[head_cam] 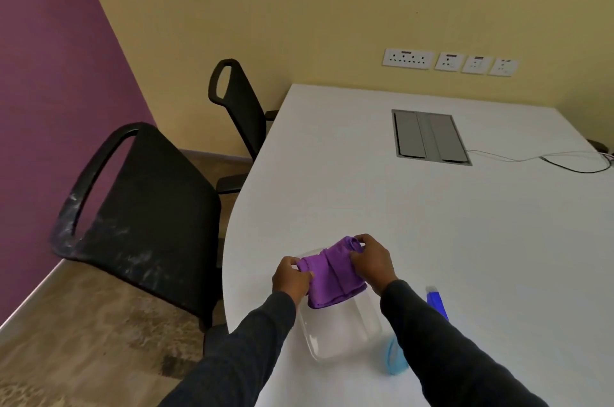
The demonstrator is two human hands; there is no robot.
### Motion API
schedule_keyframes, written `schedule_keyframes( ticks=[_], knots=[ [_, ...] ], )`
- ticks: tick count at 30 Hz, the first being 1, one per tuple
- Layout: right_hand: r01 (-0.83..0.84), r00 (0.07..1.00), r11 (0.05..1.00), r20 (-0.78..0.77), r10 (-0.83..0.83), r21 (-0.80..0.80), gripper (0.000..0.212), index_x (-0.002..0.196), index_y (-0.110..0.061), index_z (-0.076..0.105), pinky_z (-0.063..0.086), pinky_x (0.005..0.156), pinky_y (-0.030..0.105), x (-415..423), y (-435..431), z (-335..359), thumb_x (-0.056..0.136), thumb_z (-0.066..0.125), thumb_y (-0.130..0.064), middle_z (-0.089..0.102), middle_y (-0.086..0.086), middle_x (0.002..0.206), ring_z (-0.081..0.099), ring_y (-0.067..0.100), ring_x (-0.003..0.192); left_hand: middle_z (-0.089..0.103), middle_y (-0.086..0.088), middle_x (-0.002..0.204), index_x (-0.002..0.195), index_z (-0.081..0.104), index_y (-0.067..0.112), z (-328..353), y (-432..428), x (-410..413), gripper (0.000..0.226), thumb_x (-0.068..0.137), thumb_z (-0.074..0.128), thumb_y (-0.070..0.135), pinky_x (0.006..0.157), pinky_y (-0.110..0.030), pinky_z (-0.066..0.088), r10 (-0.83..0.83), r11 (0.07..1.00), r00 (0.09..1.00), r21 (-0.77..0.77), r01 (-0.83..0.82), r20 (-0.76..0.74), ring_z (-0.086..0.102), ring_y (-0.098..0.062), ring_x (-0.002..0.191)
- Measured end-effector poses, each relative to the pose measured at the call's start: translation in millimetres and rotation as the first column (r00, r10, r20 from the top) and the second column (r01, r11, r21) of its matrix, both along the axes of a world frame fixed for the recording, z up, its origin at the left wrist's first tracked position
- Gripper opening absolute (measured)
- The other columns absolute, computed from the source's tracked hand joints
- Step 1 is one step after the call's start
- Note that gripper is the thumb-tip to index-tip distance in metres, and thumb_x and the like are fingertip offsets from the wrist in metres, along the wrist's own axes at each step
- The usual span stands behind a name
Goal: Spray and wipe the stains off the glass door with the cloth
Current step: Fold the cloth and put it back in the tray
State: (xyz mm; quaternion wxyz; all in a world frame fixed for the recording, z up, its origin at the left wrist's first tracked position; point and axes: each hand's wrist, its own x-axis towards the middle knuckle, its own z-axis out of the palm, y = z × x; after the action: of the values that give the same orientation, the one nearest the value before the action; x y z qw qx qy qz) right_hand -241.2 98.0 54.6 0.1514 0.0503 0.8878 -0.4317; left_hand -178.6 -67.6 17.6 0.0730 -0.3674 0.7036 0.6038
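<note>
A purple cloth (332,273) hangs bunched between both hands, just above a clear plastic tray (335,337) on the white table (432,223). My left hand (291,278) pinches the cloth's left edge. My right hand (373,260) grips its upper right corner. A spray bottle with a blue head (437,302) and a pale blue body (395,358) lies on the table to the right of the tray, partly hidden behind my right forearm. No glass door is in view.
Two black chairs (146,207) (239,104) stand at the table's left side. A grey cable hatch (430,137) is set in the tabletop, with cables (564,164) trailing right. Wall sockets (448,61) line the yellow wall. A purple wall is on the left.
</note>
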Motion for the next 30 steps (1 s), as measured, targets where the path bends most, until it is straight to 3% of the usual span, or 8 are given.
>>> schedule_keyframes(
  ticks=[4, 7, 12, 18, 23, 25, 27, 30],
  knots=[
    [-0.007, 0.999, 0.998, 0.041, 0.004, 0.061, 0.054, 0.150, -0.010, 0.043, 0.044, 0.110, 0.038, -0.4, -0.5, -10.4, 0.099, 0.058, -0.017, 0.053, 0.016, 0.148, 0.054, 0.032, 0.132, 0.053, -0.013, 0.132, 0.133, 0.048, 0.014, -11.9, -4.6, -4.5, 0.048, 0.089, 0.066, 0.007, 0.100, -0.038, 0.053, -0.078, 0.977, 0.995, -0.193, 0.087, 0.055, 0.058, -0.030, 0.115],
    [-0.008, 1.000, 0.996, 0.016, 0.007, 0.084, 0.060, 0.152, -0.010, 0.041, 0.040, 0.112, 0.036, 8.2, 2.4, -17.6, 0.097, 0.064, -0.023, 0.050, 0.015, 0.151, 0.048, 0.030, 0.138, 0.049, -0.013, 0.138, 0.134, 0.048, 0.013, -18.2, -6.1, -3.4, 0.046, 0.091, 0.064, 0.008, 0.100, -0.035, 0.051, -0.117, 0.960, 0.991, -0.248, 0.130, 0.068, 0.057, -0.029, 0.118],
    [-0.016, 1.000, 0.999, -0.021, 0.017, 0.048, 0.053, 0.144, -0.015, 0.049, 0.047, 0.101, 0.031, 38.2, 11.7, -20.3, 0.097, 0.066, -0.033, 0.057, 0.010, 0.141, 0.058, 0.025, 0.126, 0.050, -0.013, 0.138, 0.133, 0.050, 0.014, -19.8, 0.2, 0.1, 0.045, 0.091, 0.067, 0.015, 0.100, -0.036, 0.051, -0.156, 0.946, 0.986, -0.277, 0.168, 0.067, 0.058, -0.030, 0.119],
    [-0.020, 0.999, 0.998, -0.039, 0.018, -0.054, 0.026, 0.120, -0.022, 0.064, 0.047, 0.070, 0.005, 104.4, 38.5, -17.8, 0.098, 0.065, -0.035, 0.068, -0.004, 0.119, 0.065, 0.001, 0.094, 0.052, -0.011, 0.130, 0.131, 0.053, 0.013, -21.8, 13.9, 16.5, 0.041, 0.092, 0.066, 0.020, 0.096, -0.037, 0.054, -0.200, 0.924, 0.979, -0.328, 0.198, 0.029, 0.059, -0.028, 0.114],
    [0.070, 0.995, 0.993, 0.075, -0.062, -0.098, 0.019, 0.107, -0.023, 0.070, 0.052, 0.073, 0.013, 147.2, 77.7, -18.3, 0.096, 0.066, -0.038, 0.073, -0.008, 0.102, 0.070, 0.007, 0.094, 0.052, -0.010, 0.126, 0.126, 0.056, 0.013, -27.6, 24.6, 35.4, 0.036, 0.092, 0.066, 0.020, 0.096, -0.038, 0.053, -0.204, 0.915, 0.979, -0.356, 0.192, 0.004, 0.060, -0.028, 0.110],
    [0.065, 0.988, 0.994, 0.147, -0.052, -0.084, 0.021, 0.103, -0.023, 0.070, 0.057, 0.078, 0.022, 154.7, 92.1, -16.9, 0.096, 0.065, -0.043, 0.074, -0.005, 0.098, 0.071, 0.011, 0.092, 0.051, -0.011, 0.124, 0.124, 0.057, 0.013, -31.1, 28.6, 43.3, 0.034, 0.092, 0.066, 0.019, 0.097, -0.041, 0.053, -0.201, 0.912, 0.980, -0.365, 0.186, -0.002, 0.060, -0.030, 0.109],
    [0.026, 0.961, 0.999, 0.275, -0.013, -0.046, 0.032, 0.100, -0.021, 0.071, 0.054, 0.069, 0.019, 158.7, 105.7, -14.6, 0.095, 0.062, -0.051, 0.075, -0.004, 0.096, 0.072, 0.011, 0.087, 0.051, -0.011, 0.122, 0.122, 0.058, 0.012, -34.5, 32.2, 50.6, 0.032, 0.092, 0.066, 0.018, 0.096, -0.042, 0.054, -0.193, 0.909, 0.981, -0.377, 0.177, -0.006, 0.060, -0.030, 0.108],
    [-0.081, 0.918, 0.974, 0.396, -0.009, 0.210, 0.056, 0.106, -0.015, 0.071, 0.046, 0.058, 0.015, 158.2, 124.4, -16.1, 0.092, 0.054, -0.067, 0.074, -0.002, 0.095, 0.066, 0.009, 0.077, 0.050, -0.011, 0.124, 0.121, 0.057, 0.013, -38.7, 37.6, 61.8, 0.030, 0.093, 0.066, 0.018, 0.095, -0.040, 0.054, -0.183, 0.906, 0.983, -0.386, 0.173, 0.011, 0.059, -0.029, 0.106]
  ],
)
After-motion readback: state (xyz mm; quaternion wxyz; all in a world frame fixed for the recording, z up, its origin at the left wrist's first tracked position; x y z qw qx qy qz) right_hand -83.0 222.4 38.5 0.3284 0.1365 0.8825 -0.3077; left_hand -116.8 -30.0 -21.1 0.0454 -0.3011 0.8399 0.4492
